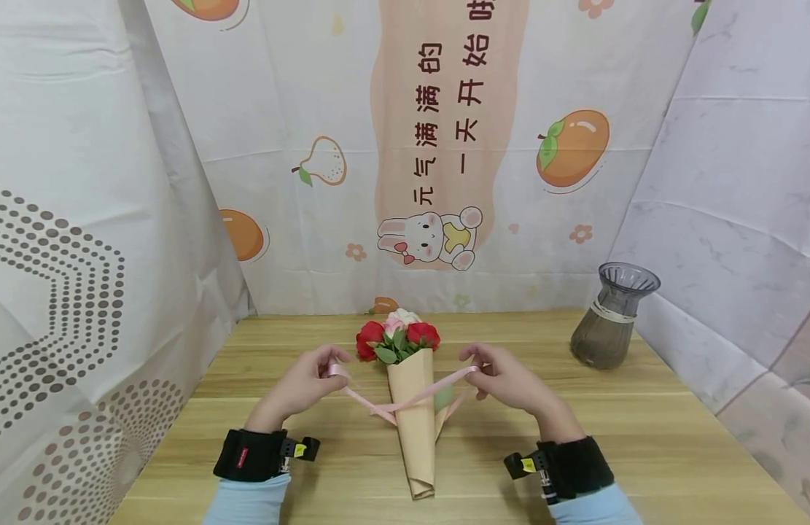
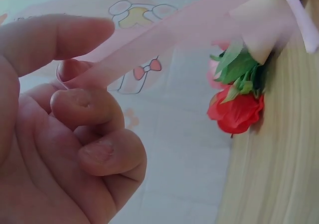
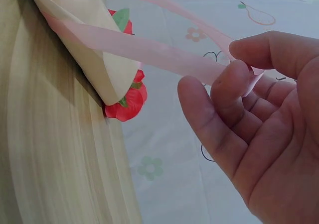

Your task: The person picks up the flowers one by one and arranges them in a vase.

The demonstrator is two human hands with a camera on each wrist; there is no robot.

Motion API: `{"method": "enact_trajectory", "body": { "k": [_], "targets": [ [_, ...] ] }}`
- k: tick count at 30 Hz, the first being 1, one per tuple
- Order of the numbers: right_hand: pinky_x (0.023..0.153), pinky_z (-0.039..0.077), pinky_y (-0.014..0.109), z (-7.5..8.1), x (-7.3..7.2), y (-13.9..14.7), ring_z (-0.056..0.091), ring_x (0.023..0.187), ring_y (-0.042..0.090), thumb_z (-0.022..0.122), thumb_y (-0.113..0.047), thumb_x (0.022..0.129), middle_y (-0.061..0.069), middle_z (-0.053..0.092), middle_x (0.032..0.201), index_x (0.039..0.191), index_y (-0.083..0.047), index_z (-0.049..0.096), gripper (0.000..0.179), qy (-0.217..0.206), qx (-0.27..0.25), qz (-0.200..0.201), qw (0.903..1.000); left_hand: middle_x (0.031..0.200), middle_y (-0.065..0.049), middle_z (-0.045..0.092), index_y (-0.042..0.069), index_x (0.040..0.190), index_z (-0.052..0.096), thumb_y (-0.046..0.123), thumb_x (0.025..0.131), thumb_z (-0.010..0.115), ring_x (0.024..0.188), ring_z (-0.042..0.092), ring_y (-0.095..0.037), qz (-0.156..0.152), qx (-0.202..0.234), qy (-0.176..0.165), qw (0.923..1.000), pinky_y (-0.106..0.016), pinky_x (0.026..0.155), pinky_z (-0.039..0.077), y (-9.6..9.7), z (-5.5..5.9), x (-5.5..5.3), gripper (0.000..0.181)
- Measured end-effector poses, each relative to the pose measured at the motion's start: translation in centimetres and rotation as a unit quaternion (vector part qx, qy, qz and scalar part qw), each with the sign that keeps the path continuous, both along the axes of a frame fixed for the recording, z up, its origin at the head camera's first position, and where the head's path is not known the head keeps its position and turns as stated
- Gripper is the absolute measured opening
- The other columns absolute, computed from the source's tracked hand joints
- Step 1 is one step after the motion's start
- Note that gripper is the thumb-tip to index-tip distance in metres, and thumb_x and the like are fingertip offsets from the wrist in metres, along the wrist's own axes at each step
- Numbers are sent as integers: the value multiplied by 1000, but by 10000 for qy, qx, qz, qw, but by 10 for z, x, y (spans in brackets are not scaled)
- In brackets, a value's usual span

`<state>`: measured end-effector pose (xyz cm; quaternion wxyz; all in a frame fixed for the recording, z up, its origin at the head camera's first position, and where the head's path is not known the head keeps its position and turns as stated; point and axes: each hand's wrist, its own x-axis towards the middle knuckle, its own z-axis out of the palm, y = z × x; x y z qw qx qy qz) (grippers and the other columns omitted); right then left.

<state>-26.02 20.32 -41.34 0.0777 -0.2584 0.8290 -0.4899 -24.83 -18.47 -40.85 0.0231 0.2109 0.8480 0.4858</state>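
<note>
A bouquet wrapped in brown paper point(image 1: 413, 437) lies on the table, its red roses point(image 1: 423, 334) and pale pink-white flowers point(image 1: 399, 321) toward the back. Pink ribbon point(image 1: 437, 389) crosses the front of the wrap and rises to both hands. On the left side, my left hand point(image 1: 306, 383) grips one length; in the left wrist view the ribbon point(image 2: 164, 42) passes between curled fingers. My right hand point(image 1: 509, 375) pinches the other side, where a loop of ribbon point(image 3: 154, 52) runs to thumb and fingers in the right wrist view. Both hands are raised beside the bouquet.
A grey glass vase point(image 1: 604, 339) with a pale band around its neck stands at the table's back right. Printed cloth point(image 1: 300, 240) hangs behind the wooden table point(image 1: 509, 474), and more cloth point(image 1: 726, 240) closes off the sides.
</note>
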Motion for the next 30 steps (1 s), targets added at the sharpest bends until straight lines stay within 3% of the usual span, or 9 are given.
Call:
{"method": "enact_trajectory", "body": {
  "k": [8,16,20,25,30],
  "targets": [
    [63,59,36,2,-2,9,65,73,23,59,-8,101,14,56,93,126,-3,56,26,45,-164,-359,9992,86,-9,55,2,122,60,9,96,67,71,49,-14,628,410,42,9972,-23,60,42,-14,7,2,28],
    [64,59,38,5,-4,21,60,63,22,60,-9,102,16,54,92,127,-3,55,27,179,-381,-808,9958,94,-11,57,-2,127,54,4,96,65,75,52,-12,1210,884,272,9883,-22,64,45,-28,13,4,33],
    [62,57,35,7,-3,26,59,62,22,60,-9,101,19,55,94,127,-1,54,28,252,-525,-1000,9933,98,-9,55,-1,130,55,7,97,64,77,50,-12,1474,944,346,9840,-22,65,44,-36,14,5,34],
    [60,56,33,8,-4,33,59,62,19,59,-8,102,20,57,97,128,0,54,28,315,-646,-1211,9900,101,-10,56,1,128,57,8,98,64,69,48,-10,1799,966,426,9780,-23,58,43,-45,15,6,32],
    [59,55,32,9,-5,42,59,61,18,59,-9,102,21,58,98,131,2,52,32,359,-714,-1497,9855,105,-11,55,0,133,51,5,99,61,69,49,-7,2012,1085,442,9725,-22,60,44,-53,16,8,36]
  ]
}}
